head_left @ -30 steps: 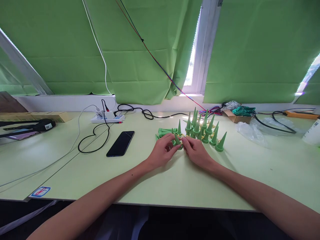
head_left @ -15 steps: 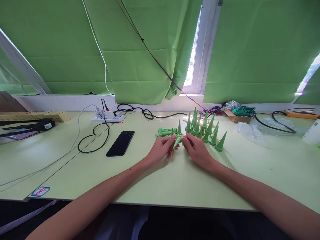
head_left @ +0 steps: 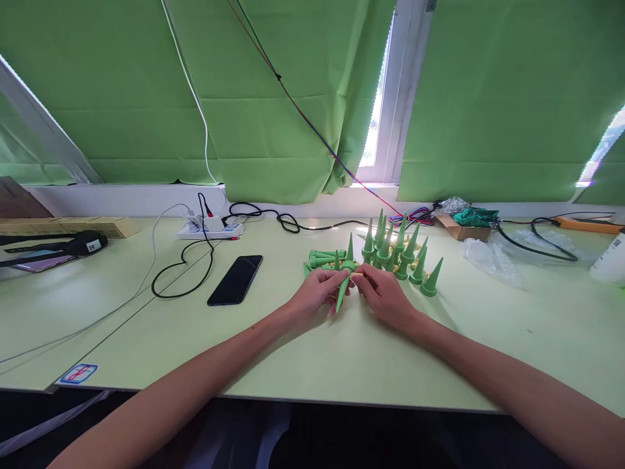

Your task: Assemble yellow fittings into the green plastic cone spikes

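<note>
Between the thumb and fingers of my left hand (head_left: 317, 293) is a green plastic spike (head_left: 342, 294), its pointed end slanting down toward me and its wide cap facing away. My right hand (head_left: 381, 292) is pinched close beside the cap, around a small yellowish piece (head_left: 355, 276) that is mostly hidden. Just beyond my hands, several green spikes (head_left: 430, 279) stand on their caps with points up. More green spikes (head_left: 323, 258) lie on their sides behind my left hand, with small yellowish pieces among them.
A black phone (head_left: 235, 280) lies on the pale table (head_left: 293, 365) left of my hands. Behind it are a white power strip (head_left: 211, 228) and looping black cable (head_left: 212, 260). Plastic bags (head_left: 491, 260) and an open cardboard box (head_left: 461, 229) sit at the back right.
The spike in my left hand has turned, so its tip now points further down toward me. My right hand has shifted slightly left, closer to the cap.
</note>
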`<state>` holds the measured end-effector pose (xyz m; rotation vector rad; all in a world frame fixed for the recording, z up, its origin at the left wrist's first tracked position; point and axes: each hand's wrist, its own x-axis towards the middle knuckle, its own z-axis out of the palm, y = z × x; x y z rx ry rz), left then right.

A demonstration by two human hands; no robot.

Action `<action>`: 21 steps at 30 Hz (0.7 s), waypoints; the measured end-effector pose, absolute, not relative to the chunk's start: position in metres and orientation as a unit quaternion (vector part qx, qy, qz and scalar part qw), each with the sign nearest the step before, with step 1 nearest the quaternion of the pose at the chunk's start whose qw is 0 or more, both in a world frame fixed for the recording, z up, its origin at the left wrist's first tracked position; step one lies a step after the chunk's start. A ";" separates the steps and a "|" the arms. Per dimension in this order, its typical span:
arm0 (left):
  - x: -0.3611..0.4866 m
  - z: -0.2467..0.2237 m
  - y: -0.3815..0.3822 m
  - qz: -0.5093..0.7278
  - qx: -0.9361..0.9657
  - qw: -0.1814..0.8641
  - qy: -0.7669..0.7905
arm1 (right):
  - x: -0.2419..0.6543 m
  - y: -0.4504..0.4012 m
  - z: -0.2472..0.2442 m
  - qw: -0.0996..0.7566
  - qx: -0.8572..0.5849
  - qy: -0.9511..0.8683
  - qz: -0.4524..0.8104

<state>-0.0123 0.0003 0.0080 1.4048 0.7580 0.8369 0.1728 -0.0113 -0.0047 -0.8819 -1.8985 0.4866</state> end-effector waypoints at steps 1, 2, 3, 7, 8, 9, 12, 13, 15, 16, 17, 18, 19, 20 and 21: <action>-0.012 0.008 0.000 0.364 0.612 0.619 0.331 | 0.173 -0.012 -0.005 0.477 -0.360 -0.777 0.196; -0.013 0.007 0.000 0.364 0.613 0.617 0.332 | 0.173 -0.012 -0.005 0.478 -0.359 -0.778 0.194; -0.013 0.007 0.001 0.365 0.614 0.614 0.336 | 0.173 -0.012 -0.005 0.478 -0.358 -0.779 0.192; -0.014 0.006 0.001 0.364 0.625 0.604 0.335 | 0.173 -0.012 -0.005 0.479 -0.357 -0.778 0.193; -0.014 0.006 0.000 0.364 0.629 0.601 0.332 | 0.173 -0.011 -0.006 0.481 -0.358 -0.776 0.194; -0.014 0.007 0.000 0.364 0.633 0.598 0.329 | 0.173 -0.011 -0.006 0.484 -0.359 -0.773 0.195; -0.014 0.009 -0.003 0.367 0.654 0.573 0.331 | 0.172 -0.011 -0.007 0.490 -0.363 -0.766 0.204; -0.014 0.010 -0.003 0.366 0.665 0.559 0.335 | 0.172 -0.011 -0.007 0.492 -0.363 -0.763 0.208; -0.015 0.011 -0.005 0.364 0.686 0.529 0.343 | 0.172 -0.012 -0.007 0.495 -0.361 -0.757 0.227; -0.015 0.012 -0.005 0.363 0.696 0.515 0.346 | 0.172 -0.012 -0.008 0.496 -0.360 -0.752 0.242; -0.015 0.012 -0.006 0.363 0.704 0.501 0.348 | 0.172 -0.013 -0.008 0.497 -0.359 -0.746 0.259; -0.015 0.013 -0.007 0.364 0.712 0.489 0.348 | 0.172 -0.013 -0.009 0.499 -0.358 -0.739 0.277; -0.015 0.013 -0.007 0.366 0.720 0.476 0.348 | 0.172 -0.013 -0.010 0.501 -0.357 -0.732 0.294; -0.015 0.014 -0.008 0.369 0.727 0.464 0.347 | 0.172 -0.013 -0.010 0.503 -0.356 -0.724 0.309; -0.015 0.014 -0.008 0.371 0.732 0.454 0.346 | 0.171 -0.013 -0.011 0.505 -0.355 -0.717 0.323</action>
